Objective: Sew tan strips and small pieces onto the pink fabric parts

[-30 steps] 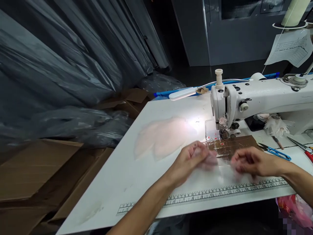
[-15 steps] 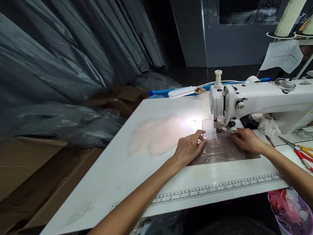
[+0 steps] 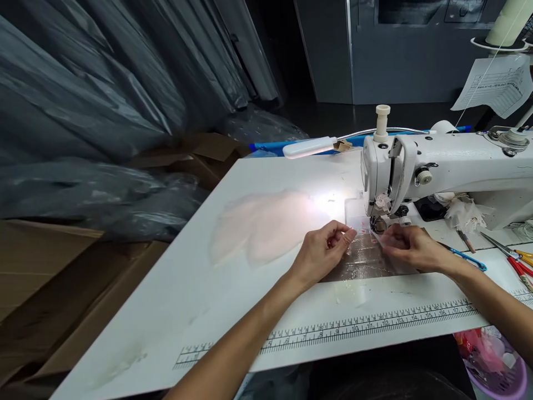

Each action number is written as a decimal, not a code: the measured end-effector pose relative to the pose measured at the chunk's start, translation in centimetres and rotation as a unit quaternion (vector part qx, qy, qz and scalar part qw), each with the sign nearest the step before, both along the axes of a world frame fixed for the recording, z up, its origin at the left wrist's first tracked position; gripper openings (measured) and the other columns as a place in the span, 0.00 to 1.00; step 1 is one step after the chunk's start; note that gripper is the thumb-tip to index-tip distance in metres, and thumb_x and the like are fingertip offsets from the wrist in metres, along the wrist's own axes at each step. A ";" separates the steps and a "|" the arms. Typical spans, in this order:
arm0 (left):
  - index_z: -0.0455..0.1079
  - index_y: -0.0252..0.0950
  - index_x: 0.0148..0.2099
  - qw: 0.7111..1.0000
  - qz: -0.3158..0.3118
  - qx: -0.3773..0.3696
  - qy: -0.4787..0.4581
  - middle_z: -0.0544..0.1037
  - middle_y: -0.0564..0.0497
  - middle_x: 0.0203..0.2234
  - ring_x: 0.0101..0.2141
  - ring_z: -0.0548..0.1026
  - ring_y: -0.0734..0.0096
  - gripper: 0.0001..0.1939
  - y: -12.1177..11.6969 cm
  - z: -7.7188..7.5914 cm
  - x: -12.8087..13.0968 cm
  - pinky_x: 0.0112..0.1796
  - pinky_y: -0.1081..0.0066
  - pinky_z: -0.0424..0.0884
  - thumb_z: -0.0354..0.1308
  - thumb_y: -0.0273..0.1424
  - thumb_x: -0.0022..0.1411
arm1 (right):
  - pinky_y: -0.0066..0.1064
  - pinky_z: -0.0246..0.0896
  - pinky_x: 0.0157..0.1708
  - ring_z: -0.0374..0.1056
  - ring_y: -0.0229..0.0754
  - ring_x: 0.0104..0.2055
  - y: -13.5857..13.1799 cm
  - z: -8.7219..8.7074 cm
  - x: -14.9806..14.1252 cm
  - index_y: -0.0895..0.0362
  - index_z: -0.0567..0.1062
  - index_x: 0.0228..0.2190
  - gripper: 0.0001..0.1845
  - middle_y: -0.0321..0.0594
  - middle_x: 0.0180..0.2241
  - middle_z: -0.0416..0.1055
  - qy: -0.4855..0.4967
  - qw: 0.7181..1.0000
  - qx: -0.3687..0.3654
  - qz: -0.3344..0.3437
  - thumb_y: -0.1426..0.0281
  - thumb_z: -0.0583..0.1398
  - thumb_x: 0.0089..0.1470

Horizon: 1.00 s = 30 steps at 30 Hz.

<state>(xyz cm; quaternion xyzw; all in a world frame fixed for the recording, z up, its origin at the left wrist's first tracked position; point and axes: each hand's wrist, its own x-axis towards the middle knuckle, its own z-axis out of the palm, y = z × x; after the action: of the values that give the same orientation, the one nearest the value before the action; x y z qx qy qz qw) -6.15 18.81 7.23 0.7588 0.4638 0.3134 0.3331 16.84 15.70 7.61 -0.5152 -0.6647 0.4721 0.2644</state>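
Note:
My left hand [image 3: 325, 247] and my right hand [image 3: 410, 247] lie on the white sewing table [image 3: 200, 300] in front of the white sewing machine [image 3: 441, 166]. Between their fingertips they pinch a small clear plastic piece [image 3: 366, 233] with red marks, just before the needle and presser foot [image 3: 378, 222]. Beneath the hands a brown taped patch [image 3: 362, 264] covers the table. Left of my left hand lies a pile of pale pink fabric pieces [image 3: 260, 225], lit by the lamp.
A printed ruler strip [image 3: 353, 330] runs along the table's front edge. Blue snips [image 3: 468, 258], scissors and red-handled tools [image 3: 514, 258] lie at the right. Cardboard boxes [image 3: 54, 289] and grey plastic sheeting [image 3: 91, 111] fill the left. A pink basket [image 3: 493, 361] sits below right.
Both hands moved forward from mid-table to the presser foot, then drew back a little. They now pinch the clear piece between them just before the needle.

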 end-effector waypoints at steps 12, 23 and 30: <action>0.63 0.36 0.49 0.960 -0.004 -0.280 -0.024 0.72 0.58 0.23 0.20 0.74 0.73 0.22 -0.5 0.7 -0.4 0.22 0.72 0.71 0.63 0.37 0.54 | 0.38 0.68 0.40 0.69 0.44 0.37 0.4 0.1 -0.4 0.58 0.77 0.43 0.13 0.45 0.36 0.73 -0.187 0.945 0.242 0.117 0.72 0.54 0.61; 0.64 0.36 0.50 0.988 0.063 -0.138 -0.014 0.76 0.56 0.25 0.21 0.73 0.72 0.29 0.4 -0.4 -0.3 0.23 0.69 0.73 0.67 0.43 0.49 | 0.44 0.70 0.44 0.67 0.48 0.45 1.8 -2.5 1.1 0.59 0.75 0.50 0.17 0.50 0.42 0.70 -0.215 0.910 0.323 0.147 0.71 0.55 0.62; 0.64 0.34 0.47 0.961 0.082 -0.247 -0.091 0.72 0.59 0.19 0.18 0.71 0.75 0.33 0.8 -0.2 -0.1 0.18 0.75 0.69 0.70 0.44 0.42 | 0.45 0.68 0.47 0.66 0.47 0.45 1.4 -3.3 1.8 0.56 0.75 0.50 0.17 0.48 0.43 0.69 -0.128 0.928 0.322 0.134 0.71 0.56 0.61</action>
<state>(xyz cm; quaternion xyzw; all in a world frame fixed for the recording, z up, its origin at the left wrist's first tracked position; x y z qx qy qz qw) -6.27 19.61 7.06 0.5805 0.5549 0.2828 0.5246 18.66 17.14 4.28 -0.3641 -0.8721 0.1937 0.2632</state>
